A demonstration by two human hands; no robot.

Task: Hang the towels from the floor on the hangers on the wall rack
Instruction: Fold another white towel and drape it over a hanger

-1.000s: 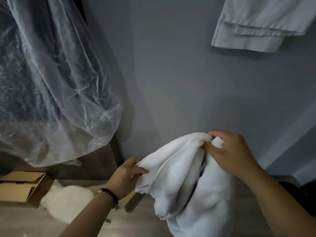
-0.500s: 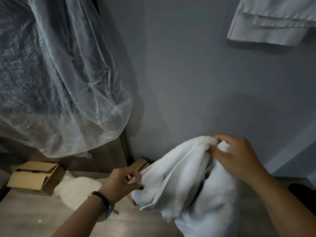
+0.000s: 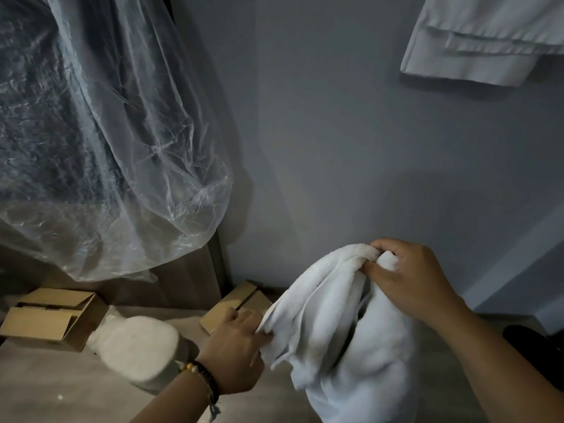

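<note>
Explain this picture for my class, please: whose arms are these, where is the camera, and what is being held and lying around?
There is no machine here. One camera sits on a person's head, looking forward and down, so the arms are their own. The right hand grips the bunched top of a white towel; the left hand pinches its lower edge. On the floor lie another white towel and two cardboard boxes. A clear plastic cover hangs at left, and pale folded cloth hangs on the wall at upper right.
</note>
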